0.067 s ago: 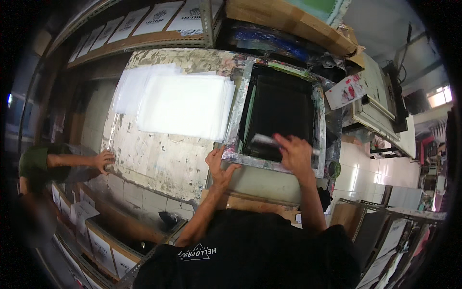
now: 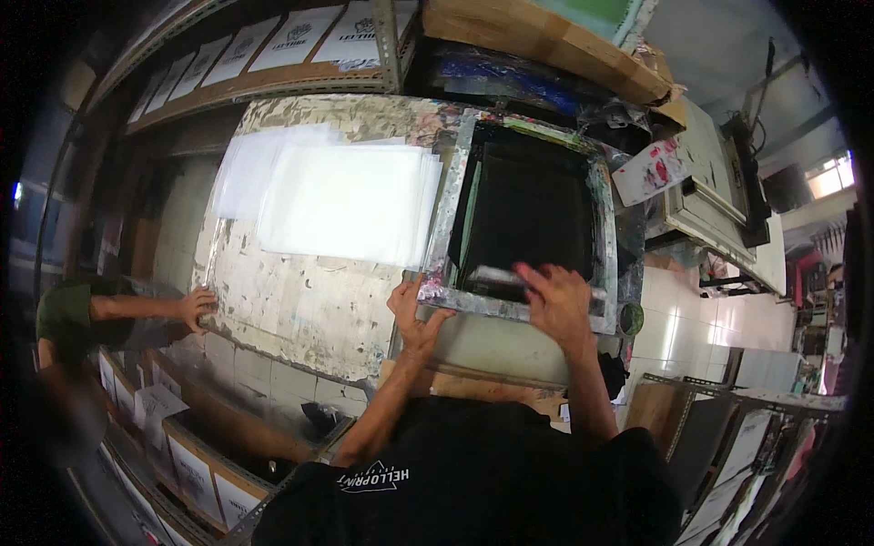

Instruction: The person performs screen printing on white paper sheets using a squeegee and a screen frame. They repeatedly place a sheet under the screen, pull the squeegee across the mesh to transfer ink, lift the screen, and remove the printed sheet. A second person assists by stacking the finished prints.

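Note:
A screen printing frame (image 2: 443,218) with ink-stained edges lies on the table, its mesh (image 2: 533,196) covered in black ink. My left hand (image 2: 417,320) grips the frame's near left corner, fingers on its side and thumb along the near edge. Over the near end of the mesh, my right hand (image 2: 559,308) is closed around a squeegee (image 2: 496,276), blurred by motion. The squeegee lies crosswise, and its right part is mostly hidden behind the hand. To the frame's left is a stack of white sheets (image 2: 346,200).
Another person's hand (image 2: 197,308) rests on the left edge of the paint-worn table (image 2: 291,314). Shelves with printed white packages (image 2: 296,38) stand at the back left. A cardboard box (image 2: 546,45) sits behind the frame, and a roll of tape (image 2: 630,318) lies right of it.
My right hand has drawn the squeegee slightly nearer to me, toward the frame's near edge. My left hand stays on the corner.

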`<state>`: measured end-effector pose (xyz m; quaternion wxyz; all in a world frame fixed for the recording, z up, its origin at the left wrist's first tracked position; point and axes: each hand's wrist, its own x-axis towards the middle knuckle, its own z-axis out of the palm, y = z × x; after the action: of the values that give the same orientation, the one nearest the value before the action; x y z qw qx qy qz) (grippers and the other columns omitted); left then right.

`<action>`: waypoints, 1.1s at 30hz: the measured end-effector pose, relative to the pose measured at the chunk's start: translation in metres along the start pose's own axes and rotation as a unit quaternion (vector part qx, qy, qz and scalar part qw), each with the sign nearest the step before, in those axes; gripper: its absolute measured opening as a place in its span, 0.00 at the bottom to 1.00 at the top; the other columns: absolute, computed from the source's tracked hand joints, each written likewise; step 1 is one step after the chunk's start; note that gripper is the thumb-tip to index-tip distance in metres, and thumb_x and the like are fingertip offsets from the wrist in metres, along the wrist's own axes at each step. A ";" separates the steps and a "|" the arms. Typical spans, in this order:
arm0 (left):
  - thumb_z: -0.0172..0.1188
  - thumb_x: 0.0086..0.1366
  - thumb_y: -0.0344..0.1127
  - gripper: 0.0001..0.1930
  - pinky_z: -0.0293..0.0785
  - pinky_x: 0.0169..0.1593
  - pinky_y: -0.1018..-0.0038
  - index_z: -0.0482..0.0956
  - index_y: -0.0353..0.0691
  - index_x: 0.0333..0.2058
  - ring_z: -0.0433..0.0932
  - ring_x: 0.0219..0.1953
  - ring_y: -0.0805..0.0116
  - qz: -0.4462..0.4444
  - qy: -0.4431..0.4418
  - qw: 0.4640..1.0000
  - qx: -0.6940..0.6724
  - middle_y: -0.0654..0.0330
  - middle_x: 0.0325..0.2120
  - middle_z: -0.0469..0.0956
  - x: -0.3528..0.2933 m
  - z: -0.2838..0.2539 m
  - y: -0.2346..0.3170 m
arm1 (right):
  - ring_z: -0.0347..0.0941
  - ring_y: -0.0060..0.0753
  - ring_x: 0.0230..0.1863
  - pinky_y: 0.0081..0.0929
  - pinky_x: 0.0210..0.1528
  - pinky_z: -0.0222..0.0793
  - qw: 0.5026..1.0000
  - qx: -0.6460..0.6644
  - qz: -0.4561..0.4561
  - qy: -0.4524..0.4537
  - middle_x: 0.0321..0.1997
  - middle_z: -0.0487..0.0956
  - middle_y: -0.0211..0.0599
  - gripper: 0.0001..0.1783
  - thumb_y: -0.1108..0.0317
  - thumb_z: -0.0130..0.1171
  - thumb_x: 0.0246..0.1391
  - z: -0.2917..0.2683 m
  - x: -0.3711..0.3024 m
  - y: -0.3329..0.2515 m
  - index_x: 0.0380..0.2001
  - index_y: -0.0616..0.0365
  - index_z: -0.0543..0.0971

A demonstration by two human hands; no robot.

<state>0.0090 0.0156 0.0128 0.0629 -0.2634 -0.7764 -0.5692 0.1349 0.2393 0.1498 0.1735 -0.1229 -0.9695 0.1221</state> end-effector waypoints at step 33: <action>0.63 0.66 0.32 0.09 0.73 0.42 0.74 0.82 0.30 0.36 0.75 0.34 0.72 -0.195 0.335 0.920 -0.053 0.61 0.31 0.80 0.116 -0.167 -0.121 | 0.83 0.43 0.41 0.33 0.45 0.76 0.989 0.008 -0.006 0.151 0.40 0.85 0.46 0.26 0.50 0.73 0.45 -0.175 0.200 0.043 0.46 0.52 0.84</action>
<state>-0.1821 -0.1244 0.0133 0.1931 0.0968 -0.7146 -0.6653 0.0254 0.3694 0.3580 0.3194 -0.1330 -0.9319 0.1089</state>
